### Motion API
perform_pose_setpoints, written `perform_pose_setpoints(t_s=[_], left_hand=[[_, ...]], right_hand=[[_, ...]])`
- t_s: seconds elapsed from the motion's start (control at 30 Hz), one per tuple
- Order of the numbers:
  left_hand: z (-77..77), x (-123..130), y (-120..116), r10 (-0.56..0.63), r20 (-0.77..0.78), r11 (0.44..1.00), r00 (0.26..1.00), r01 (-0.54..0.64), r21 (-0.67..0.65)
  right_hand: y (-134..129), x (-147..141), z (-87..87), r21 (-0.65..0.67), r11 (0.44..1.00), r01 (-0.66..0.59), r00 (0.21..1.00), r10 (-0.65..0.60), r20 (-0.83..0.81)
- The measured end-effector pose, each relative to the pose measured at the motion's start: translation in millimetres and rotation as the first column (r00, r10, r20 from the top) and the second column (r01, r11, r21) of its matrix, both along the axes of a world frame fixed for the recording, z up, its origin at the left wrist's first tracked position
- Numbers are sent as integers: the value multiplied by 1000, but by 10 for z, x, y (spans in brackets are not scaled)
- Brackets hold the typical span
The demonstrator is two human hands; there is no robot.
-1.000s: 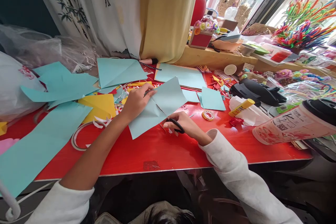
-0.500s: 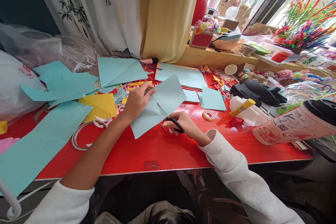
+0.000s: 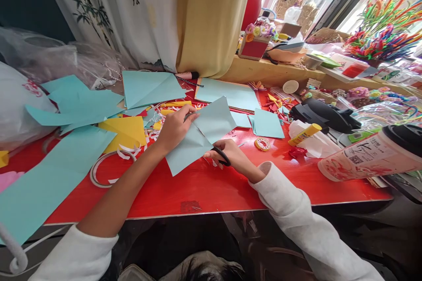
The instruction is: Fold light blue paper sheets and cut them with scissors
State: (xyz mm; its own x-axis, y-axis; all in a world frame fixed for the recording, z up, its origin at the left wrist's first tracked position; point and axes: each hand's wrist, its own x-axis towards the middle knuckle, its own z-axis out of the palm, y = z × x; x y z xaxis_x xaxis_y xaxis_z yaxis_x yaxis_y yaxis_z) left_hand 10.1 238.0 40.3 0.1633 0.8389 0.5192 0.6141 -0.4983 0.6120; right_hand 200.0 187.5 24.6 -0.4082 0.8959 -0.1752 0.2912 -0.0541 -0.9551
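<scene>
A light blue sheet of paper is held above the red table, tilted, with a cut running in from its lower right edge. My left hand pinches its upper left side between thumb and fingers. In my right hand is a pair of scissors with black handles, my fingers through the loops. Their blades lie along the cut in the middle of the sheet, and part of them is hidden by the paper.
Left lie more blue paper, yellow paper and a tape roll. Paper scraps cover the table behind my left hand. Right are a small tape roll, a glue stick, a black device and a lidded cup.
The blue sheet has shifted slightly to the right and turned a little, with my left hand moving along with it. The scissors and my right hand are almost where they were.
</scene>
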Motion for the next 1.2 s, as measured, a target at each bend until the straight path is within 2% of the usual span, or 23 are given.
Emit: perform_pose_setpoints(t_s=[0.3, 0.63, 0.93, 1.2], left_hand=[[-17, 6, 8, -15, -4, 1000, 1000, 15, 6], [-33, 48, -24, -54, -7, 999, 999, 54, 3], [-30, 66, -25, -53, 13, 998, 998, 54, -21], [-54, 72, -24, -102, -8, 995, 995, 101, -25]], right_hand=[[16, 5, -18, -18, 1000, -22, 1000, 21, -20], [24, 34, -17, 55, 994, -96, 995, 94, 24], [9, 11, 12, 16, 999, -39, 999, 39, -19], [13, 14, 38, 40, 997, -70, 997, 69, 23]])
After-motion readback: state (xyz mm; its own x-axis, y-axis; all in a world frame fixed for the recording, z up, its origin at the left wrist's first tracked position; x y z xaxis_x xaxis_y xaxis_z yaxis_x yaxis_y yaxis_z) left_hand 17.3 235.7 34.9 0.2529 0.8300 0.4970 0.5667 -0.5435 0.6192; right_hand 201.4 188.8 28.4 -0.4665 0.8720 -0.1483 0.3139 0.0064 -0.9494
